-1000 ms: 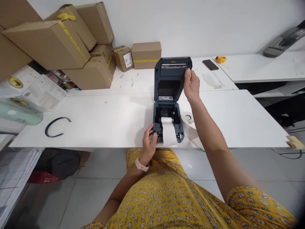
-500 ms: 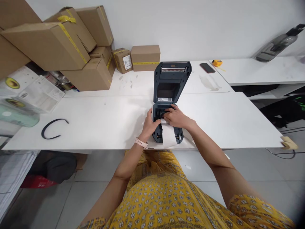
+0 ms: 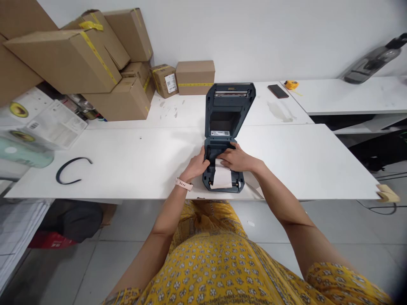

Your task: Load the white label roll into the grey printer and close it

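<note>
A dark grey label printer (image 3: 239,177) stands on the white table with its lid (image 3: 208,108) raised. White label paper (image 3: 222,177) runs from the printer's bay down over its front part. My left hand (image 3: 194,166) grips the printer's left side wall, thumb over the rim. Reaching into the bay from the right, my right hand (image 3: 238,159) has its fingers curled on the upper end of the paper. What lies under those fingertips is partly hidden.
Cardboard boxes (image 3: 125,99) are piled at the back left. A black curved band (image 3: 60,171) lies on the table (image 3: 143,165). Farther right are a phone (image 3: 278,91), a tape measure (image 3: 291,84) and a spray bottle (image 3: 365,65). A mint-green bottle (image 3: 28,153) lies at the left.
The paper's free end has drawn back from the printer's front edge and now lies wider across the front. My left hand has shifted slightly left, its thumb away from the paper.
</note>
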Available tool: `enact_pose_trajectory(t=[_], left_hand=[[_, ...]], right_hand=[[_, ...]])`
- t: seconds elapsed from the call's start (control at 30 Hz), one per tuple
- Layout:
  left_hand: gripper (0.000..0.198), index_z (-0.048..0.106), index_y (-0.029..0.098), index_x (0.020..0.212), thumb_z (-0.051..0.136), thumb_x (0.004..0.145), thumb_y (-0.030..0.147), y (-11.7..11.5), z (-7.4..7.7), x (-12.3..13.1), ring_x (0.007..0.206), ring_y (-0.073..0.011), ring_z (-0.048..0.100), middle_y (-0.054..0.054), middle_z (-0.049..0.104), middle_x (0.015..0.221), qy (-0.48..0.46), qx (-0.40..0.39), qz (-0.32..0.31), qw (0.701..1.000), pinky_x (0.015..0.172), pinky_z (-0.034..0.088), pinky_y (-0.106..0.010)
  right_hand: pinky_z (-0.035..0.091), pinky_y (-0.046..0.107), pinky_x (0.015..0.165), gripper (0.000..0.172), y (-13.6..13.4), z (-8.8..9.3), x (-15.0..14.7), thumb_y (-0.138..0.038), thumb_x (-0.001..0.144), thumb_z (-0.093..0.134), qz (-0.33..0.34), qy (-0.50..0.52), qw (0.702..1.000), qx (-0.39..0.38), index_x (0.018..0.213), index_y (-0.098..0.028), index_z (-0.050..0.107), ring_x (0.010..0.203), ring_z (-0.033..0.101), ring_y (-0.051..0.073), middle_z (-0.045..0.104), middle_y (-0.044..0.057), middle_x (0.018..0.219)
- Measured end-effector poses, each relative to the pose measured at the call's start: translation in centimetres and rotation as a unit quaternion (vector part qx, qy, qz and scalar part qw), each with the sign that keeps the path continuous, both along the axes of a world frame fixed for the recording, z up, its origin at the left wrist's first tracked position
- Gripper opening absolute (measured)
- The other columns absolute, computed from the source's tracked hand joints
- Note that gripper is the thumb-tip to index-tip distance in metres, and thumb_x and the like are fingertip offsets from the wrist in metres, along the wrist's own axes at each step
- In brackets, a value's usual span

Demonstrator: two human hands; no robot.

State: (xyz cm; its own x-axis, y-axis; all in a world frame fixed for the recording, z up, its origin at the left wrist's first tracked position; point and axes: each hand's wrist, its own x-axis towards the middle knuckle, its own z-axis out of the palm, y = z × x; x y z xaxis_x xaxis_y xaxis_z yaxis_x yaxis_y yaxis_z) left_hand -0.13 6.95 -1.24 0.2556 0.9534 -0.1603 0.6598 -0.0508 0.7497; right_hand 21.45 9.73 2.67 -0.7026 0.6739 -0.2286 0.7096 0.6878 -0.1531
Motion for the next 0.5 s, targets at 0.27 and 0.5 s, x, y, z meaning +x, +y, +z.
enact_pose_trajectory(t=[0.27, 0.5], left_hand=[[0.085, 0.029, 0.02, 0.167, 0.05, 0.085, 0.028, -0.3, -0.3, 0.0, 0.105, -0.0323, 0.07, -0.01, 0.074, 0.126, -0.054, 0.026, 0.006, 0.998, 0.098, 0.052, -0.047], [0.085, 0.023, 0.017, 0.169, 0.047, 0.088, 0.03, -0.5, -0.6, 0.2, 0.11, -0.0342, 0.069, -0.013, 0.071, 0.135, -0.031, 0.008, 0.032, 0.999, 0.1, 0.052, -0.047]], right_hand=[[0.039, 0.058, 0.116, 0.043, 0.3, 1.4, 3.0, -0.039, 0.097, 0.059, 0.01, 0.232, 0.966, -0.118, 0.132, -0.018, 0.071, 0.121, 0.065, 0.034, 0.075, 0.017, 0.126], [0.058, 0.051, 0.09, 0.052, -1.6, 2.0, 15.2, -0.056, 0.066, 0.089, -0.126, 0.702, 0.695, -0.093, 0.114, -0.04, 0.074, 0.08, 0.067, 0.025, 0.069, 0.005, 0.097]])
